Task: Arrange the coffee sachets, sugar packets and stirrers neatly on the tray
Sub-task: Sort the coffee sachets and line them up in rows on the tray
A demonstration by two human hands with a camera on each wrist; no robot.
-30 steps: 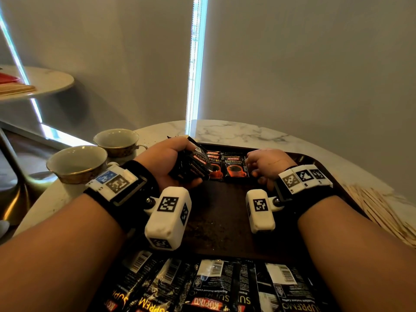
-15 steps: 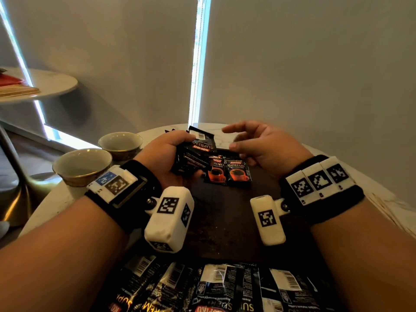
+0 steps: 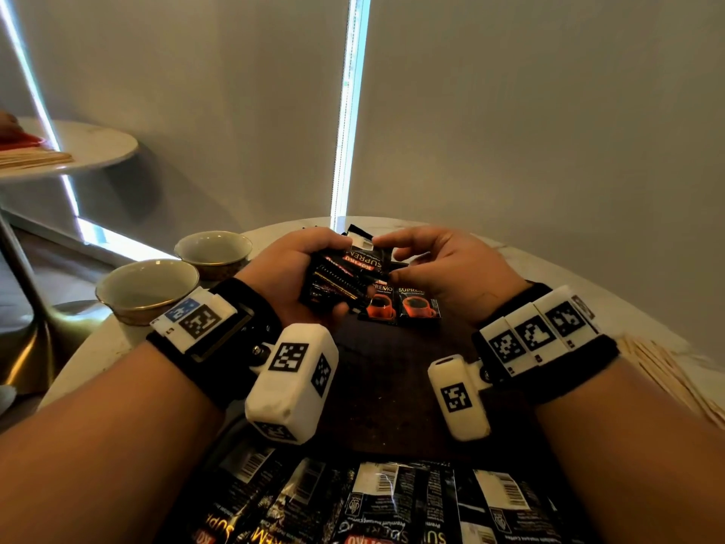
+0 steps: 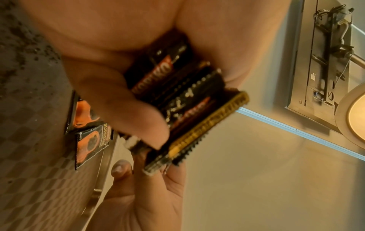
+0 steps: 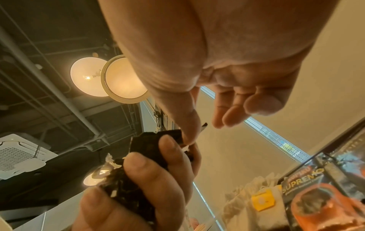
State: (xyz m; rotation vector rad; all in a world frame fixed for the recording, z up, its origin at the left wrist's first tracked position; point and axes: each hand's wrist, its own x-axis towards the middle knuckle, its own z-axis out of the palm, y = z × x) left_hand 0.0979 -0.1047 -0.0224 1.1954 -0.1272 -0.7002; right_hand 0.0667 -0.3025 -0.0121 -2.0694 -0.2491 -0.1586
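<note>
My left hand (image 3: 292, 276) grips a stack of coffee sachets (image 3: 345, 278) above the tray (image 3: 388, 371); my right hand (image 3: 443, 268) pinches the top sachet's upper edge. Two sachets (image 3: 400, 306) already lie side by side on the tray. They look light, floppy and slick, so I'd take each by its crimped end.

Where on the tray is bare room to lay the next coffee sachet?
Bare tray lies between the two laid sachets and the near sachet row, and right of the laid pair. The near edge is crowded.
</note>
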